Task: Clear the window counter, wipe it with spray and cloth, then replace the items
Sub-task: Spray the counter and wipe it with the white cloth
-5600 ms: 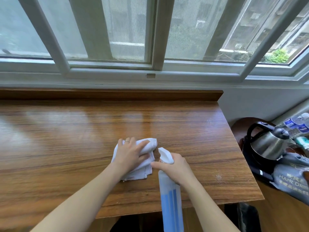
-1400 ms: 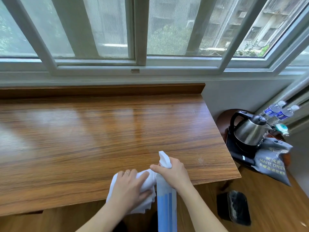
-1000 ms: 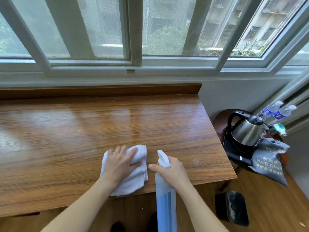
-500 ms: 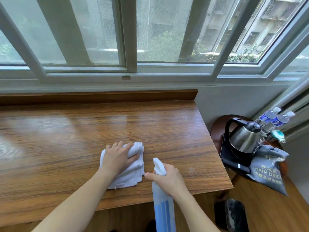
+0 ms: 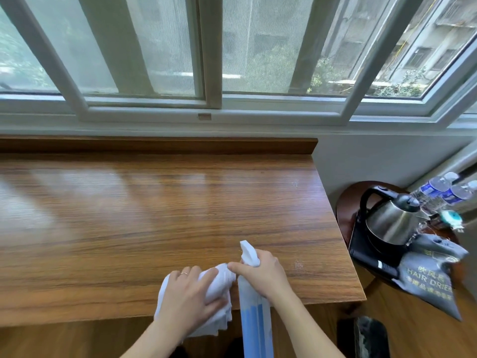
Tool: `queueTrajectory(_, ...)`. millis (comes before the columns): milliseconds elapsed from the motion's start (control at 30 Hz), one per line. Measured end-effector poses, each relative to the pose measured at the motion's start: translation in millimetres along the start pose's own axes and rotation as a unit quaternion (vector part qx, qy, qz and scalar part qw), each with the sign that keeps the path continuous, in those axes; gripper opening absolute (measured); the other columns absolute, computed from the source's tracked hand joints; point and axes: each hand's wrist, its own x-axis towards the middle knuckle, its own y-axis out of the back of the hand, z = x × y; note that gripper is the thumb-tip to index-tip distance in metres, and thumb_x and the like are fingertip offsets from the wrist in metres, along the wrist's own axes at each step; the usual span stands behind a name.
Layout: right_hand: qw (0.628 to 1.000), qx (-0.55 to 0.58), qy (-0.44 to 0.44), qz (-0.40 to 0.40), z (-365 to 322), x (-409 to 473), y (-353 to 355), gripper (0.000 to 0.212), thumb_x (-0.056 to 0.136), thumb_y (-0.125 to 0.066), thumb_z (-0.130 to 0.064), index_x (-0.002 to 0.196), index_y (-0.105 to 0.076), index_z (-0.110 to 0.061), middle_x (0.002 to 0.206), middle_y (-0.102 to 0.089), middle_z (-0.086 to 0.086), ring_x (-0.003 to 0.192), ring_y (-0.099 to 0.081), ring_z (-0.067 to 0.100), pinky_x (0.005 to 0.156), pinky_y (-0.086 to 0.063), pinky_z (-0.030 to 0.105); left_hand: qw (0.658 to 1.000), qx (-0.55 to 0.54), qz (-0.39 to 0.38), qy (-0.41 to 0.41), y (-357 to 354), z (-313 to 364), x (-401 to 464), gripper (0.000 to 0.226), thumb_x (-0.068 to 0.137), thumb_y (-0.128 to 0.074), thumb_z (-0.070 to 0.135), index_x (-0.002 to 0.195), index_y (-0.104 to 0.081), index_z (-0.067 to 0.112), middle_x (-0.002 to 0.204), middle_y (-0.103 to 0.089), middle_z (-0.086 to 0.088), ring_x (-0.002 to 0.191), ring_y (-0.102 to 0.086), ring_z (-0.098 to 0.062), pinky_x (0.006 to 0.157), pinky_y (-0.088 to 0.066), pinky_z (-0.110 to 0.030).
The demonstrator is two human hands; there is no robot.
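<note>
Now I saw the left hand (image 5: 188, 295) lying flat with straight fingers on the white cloth (image 5: 219, 282) at the near edge of the wooden surface (image 5: 154, 215). Just beside it, the right hand (image 5: 263, 275) gripped the spray bottle (image 5: 254, 313), fingers curled around its neck.

side table (image 5: 347, 202): round, dark wood
kettle (image 5: 392, 220): steel, on black base
water bottles (image 5: 446, 188): 2
hair dryer bag (image 5: 431, 275): grey

The grey bag (image 5: 431, 273) reads "HAIR DRIER"; other lettering looks illegible.
</note>
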Motion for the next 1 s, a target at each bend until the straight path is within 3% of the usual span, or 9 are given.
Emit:
queueTrajectory(267, 1.000, -0.025, 0.014, -0.013, 13.1, -6.0, 3.7, 0.032, 0.078, -0.073, -0.052, 0.069, -0.055, -0.026, 0.065, -0.055, -0.011, 0.060, -0.048, 0.004, 0.058, -0.037, 0.022, 0.999, 0.024, 0.019, -0.012, 0.2, -20.1, 40.4, 0.059, 0.070, -0.051, 0.079, 0.094, -0.067, 0.028, 0.072, -0.057, 0.000, 0.064, -0.059, -0.027, 0.058, -0.038, -0.035)
queueTrajectory(433, 0.999, -0.032, 0.023, -0.007, 16.1, -12.9, 2.1, 0.035, 0.077, -0.073, -0.053, 0.069, -0.053, -0.026, 0.066, -0.054, -0.009, 0.059, -0.047, 0.005, 0.057, -0.036, 0.021, 0.998, 0.046, 0.007, 0.031, 1.8, -27.5, 60.2, 0.062, 0.070, -0.043, 0.082, 0.096, -0.065, 0.030, 0.079, -0.061, 0.001, 0.069, -0.062, -0.025, 0.061, -0.041, -0.036)
queueTrajectory(633, 1.000, -0.027, 0.014, 0.003, 13.8, -26.1, -3.5, 0.033, 0.078, -0.074, -0.052, 0.074, -0.057, -0.024, 0.068, -0.057, -0.009, 0.062, -0.050, 0.006, 0.059, -0.038, 0.023, 0.998, 0.036, -0.001, 0.043, 6.1, -15.5, 48.7, 0.072, 0.067, -0.043, 0.085, 0.101, -0.066, 0.026, 0.078, -0.065, -0.001, 0.070, -0.062, -0.024, 0.063, -0.041, -0.037)
queueTrajectory(1000, 0.999, -0.026, -0.007, 0.028, 17.5, -54.5, -30.2, 0.031, 0.079, -0.071, -0.051, 0.077, -0.060, -0.022, 0.074, -0.059, -0.007, 0.067, -0.052, 0.008, 0.062, -0.040, 0.025, 0.999, 0.030, 0.011, -0.024, 4.9, 2.2, -24.6, 0.069, 0.062, -0.054, 0.084, 0.096, -0.067, 0.025, 0.070, -0.059, 0.000, 0.063, -0.057, -0.025, 0.058, -0.036, -0.034)
